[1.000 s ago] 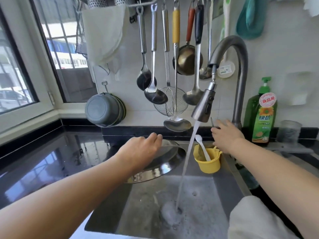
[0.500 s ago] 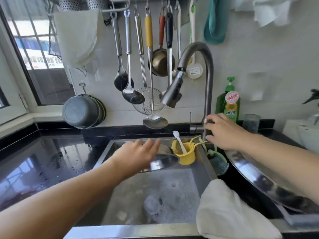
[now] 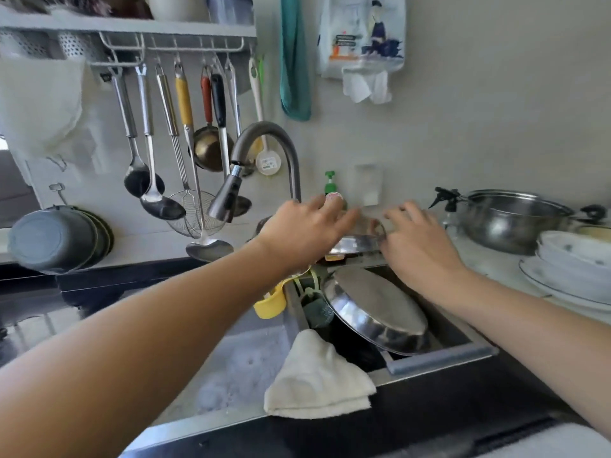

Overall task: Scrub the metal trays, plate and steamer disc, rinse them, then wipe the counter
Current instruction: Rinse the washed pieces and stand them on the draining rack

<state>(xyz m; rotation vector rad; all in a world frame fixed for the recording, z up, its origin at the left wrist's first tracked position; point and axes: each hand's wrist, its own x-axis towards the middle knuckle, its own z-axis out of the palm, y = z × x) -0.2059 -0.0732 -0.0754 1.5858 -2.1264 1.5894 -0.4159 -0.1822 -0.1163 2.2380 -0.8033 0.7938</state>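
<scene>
Both hands have swung to the right since half a second ago: the left hand, which held a shiny metal piece over the soapy basin, now reaches across toward one o'clock, and the right hand has left the base of the tap, which no longer runs. Between them, at about twelve o'clock, a metal plate is carried edge-on; the left hand's fingers look straight along its rim and the right hand's fingers are loosely spread at its other edge, but blur keeps me from telling how firmly either grips. Below, at five o'clock, a large metal tray leans upside down in the draining side of the sink, a white cloth draped over the divider. By my reading this is the rinsed piece being put aside. Next comes setting it down without clattering against the tray, then fetching the following item to scrub
</scene>
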